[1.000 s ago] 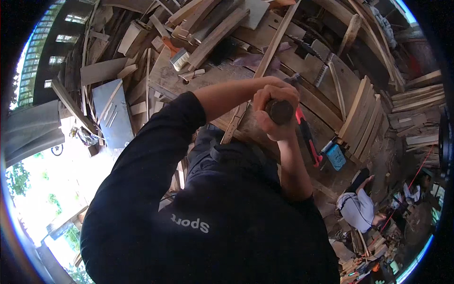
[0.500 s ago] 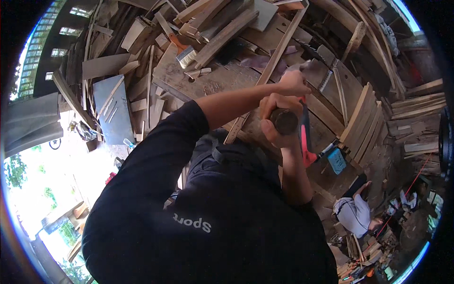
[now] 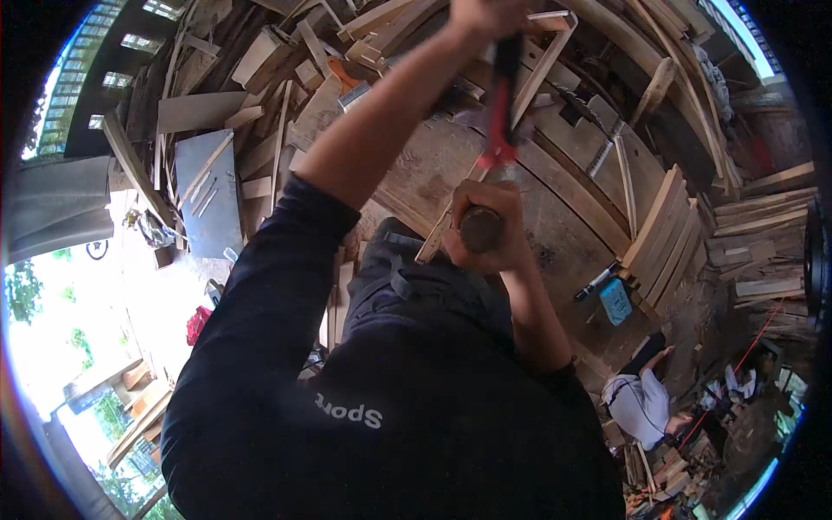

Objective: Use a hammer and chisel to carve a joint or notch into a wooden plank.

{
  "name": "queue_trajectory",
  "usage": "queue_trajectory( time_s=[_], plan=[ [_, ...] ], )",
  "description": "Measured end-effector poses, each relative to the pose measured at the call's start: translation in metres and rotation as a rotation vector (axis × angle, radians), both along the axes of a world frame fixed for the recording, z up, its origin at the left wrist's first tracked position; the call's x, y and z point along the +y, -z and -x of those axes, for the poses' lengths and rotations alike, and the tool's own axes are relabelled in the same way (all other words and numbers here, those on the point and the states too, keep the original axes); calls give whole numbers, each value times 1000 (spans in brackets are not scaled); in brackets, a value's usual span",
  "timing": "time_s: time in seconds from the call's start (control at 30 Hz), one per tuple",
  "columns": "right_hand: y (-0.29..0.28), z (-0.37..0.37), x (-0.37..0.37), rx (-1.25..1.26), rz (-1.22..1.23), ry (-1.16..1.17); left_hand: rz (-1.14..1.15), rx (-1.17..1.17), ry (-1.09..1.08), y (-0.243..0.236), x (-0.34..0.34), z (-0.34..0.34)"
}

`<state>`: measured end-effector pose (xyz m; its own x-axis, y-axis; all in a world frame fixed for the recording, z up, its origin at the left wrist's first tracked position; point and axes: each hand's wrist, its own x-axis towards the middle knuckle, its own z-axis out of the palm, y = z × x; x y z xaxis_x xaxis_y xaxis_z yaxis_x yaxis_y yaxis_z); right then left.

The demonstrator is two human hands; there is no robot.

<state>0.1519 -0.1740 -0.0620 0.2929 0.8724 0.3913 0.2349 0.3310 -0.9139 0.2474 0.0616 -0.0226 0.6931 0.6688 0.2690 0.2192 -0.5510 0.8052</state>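
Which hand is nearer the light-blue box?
Right. The right hand is to the left of the light-blue box, slightly higher in the picture; the left hand is much farther up.

Wooden workbench (image 3: 438, 165): long wood strip (image 3: 542, 71), paintbrush (image 3: 353, 94) (orange-handled) on top

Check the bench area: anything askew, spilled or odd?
Nothing looks clearly spilled or damaged. The wood scraps left of the bench lie jumbled at crossing angles, which looks untidy. The red-and-black tool in the left hand is blurred, so its condition is unclear.
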Motion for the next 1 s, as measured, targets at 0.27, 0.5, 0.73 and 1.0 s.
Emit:
queue_trajectory(
  time_s=[0.27, 0.5, 0.73, 1.0],
  plan=[
    [3, -14, 1, 90, -45, 19, 55, -320, -216, -19, 42, 171],
    [3, -16, 8, 100, -57, -33, 370, -262, -450, 50, -46, 283],
    [7, -22, 5, 274, -76, -36, 882, -455, -431, 85, -107, 353],
    [5, -19, 8, 272, -65, -51, 1015, -409, -322, 110, -145, 362]
  ],
)
